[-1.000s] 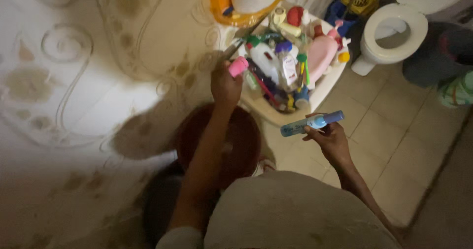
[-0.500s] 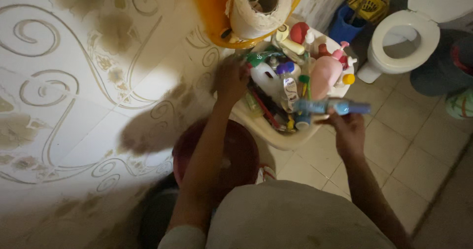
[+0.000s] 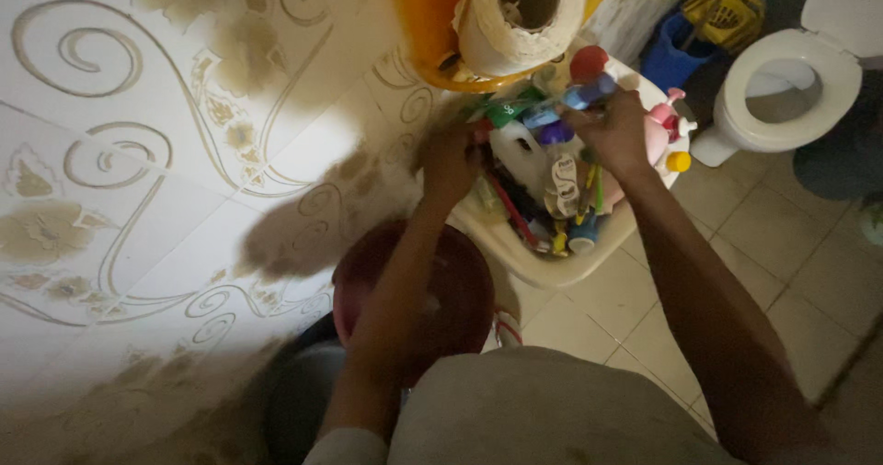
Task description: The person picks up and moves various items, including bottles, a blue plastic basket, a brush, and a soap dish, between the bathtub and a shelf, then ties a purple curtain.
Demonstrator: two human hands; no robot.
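Hands meet over the white basin (image 3: 543, 263): right hand (image 3: 614, 132) grips a blue tube (image 3: 581, 97), left hand (image 3: 452, 163) grip unclear among bottles (image 3: 526, 152).

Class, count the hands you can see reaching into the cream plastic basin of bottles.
2. The left hand is at the wall-side edge of the cream plastic basin; the right hand is over its middle, on a blue tube. None appear hidden.
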